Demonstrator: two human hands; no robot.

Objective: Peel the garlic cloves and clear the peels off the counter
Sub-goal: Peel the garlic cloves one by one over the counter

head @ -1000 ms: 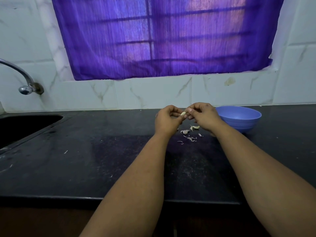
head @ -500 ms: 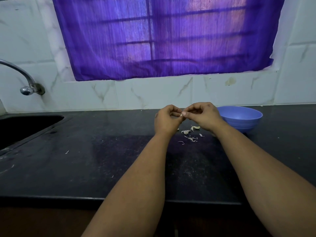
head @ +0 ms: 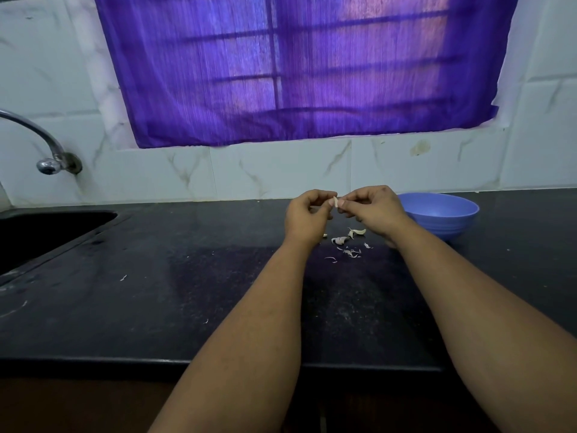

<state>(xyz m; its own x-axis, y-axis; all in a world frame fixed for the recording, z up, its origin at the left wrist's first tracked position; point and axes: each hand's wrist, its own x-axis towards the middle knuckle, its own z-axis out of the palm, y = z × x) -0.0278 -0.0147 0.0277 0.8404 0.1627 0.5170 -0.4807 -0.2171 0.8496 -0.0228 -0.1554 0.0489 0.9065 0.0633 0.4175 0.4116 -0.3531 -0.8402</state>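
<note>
Both hands meet above the far middle of the bench [head: 131, 307]. The left hand [head: 307, 218] and the right hand [head: 373, 210] each curl their fingers and pinch the same small pale garlic clove [head: 335, 201] between them, probably so one steadies it while the other pulls skin. The peels [head: 348, 243] lie on the bench right below, where they likely fall. A blue bowl [head: 443, 217] sits just right, presumably for peeled cloves.
</note>
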